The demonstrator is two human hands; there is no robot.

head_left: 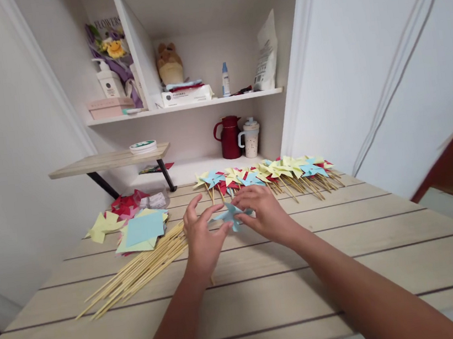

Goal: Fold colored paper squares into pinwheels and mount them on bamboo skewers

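Observation:
A folded light-blue paper pinwheel (231,216) lies just above the wooden table (308,281), held between both my hands. My left hand (201,238) pinches its left side with fingers spread over it. My right hand (263,210) grips its right side from above. A loose bundle of thin wooden sticks (139,270) lies to the left of my left hand. Behind my hands a row of finished pinwheels (269,176) in yellow, red and blue on sticks runs across the table.
A stack of coloured paper squares (143,230) and cut paper pieces (110,221) sit at the left. Behind stand a red jug (229,137) and a mug (251,138), a small side shelf (108,161), and upper shelves with bottles and a plush toy (169,63).

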